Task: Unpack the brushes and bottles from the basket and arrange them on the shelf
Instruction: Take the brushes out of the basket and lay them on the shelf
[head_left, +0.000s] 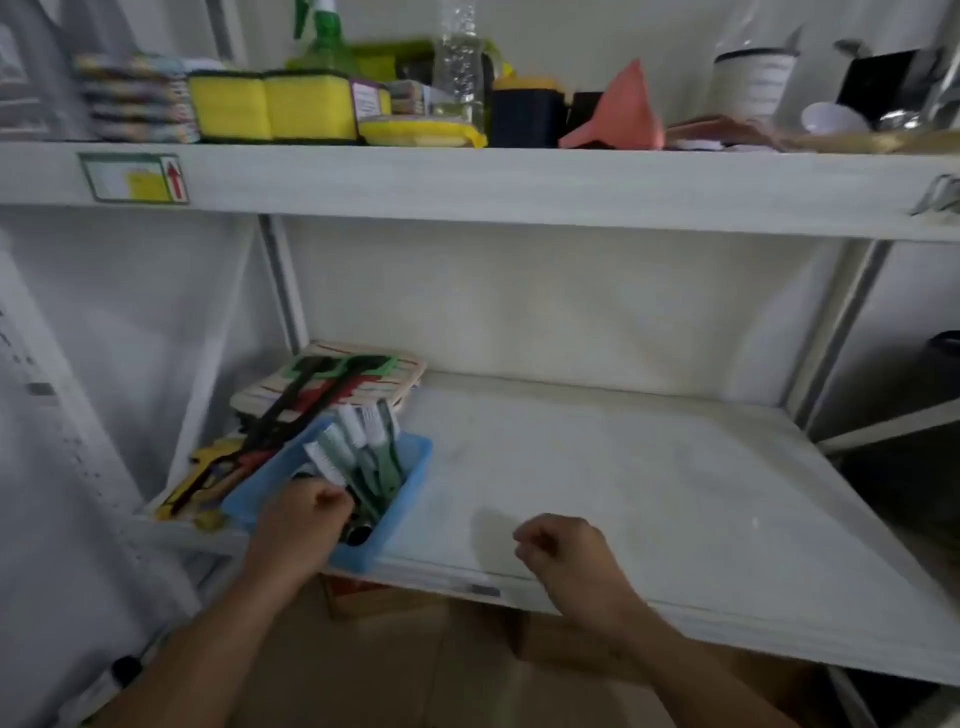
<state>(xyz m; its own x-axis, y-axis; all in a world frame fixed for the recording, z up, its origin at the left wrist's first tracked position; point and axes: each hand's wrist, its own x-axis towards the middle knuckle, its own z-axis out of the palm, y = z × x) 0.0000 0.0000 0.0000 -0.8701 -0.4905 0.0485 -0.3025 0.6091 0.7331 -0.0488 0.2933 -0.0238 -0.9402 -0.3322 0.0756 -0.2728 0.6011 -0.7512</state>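
Observation:
A blue plastic basket (413, 486) sits at the front left of the lower white shelf (649, 483). Several green-handled brushes with white bristles (358, 447) stick up out of it, and a dark round bottle top (359, 534) shows at its near end. My left hand (301, 525) is down in the basket with its fingers closed around the base of the brushes. My right hand (561, 551) hovers over the shelf's front edge, to the right of the basket, curled into a loose fist with nothing in it.
Behind the basket lies a stack of striped cloths with black, red and green tools (332, 384) on top. The upper shelf (467, 176) holds yellow sponges (270, 106), a clear bottle (460, 67), a pink funnel (623, 111) and containers. A cardboard box (374, 597) stands below.

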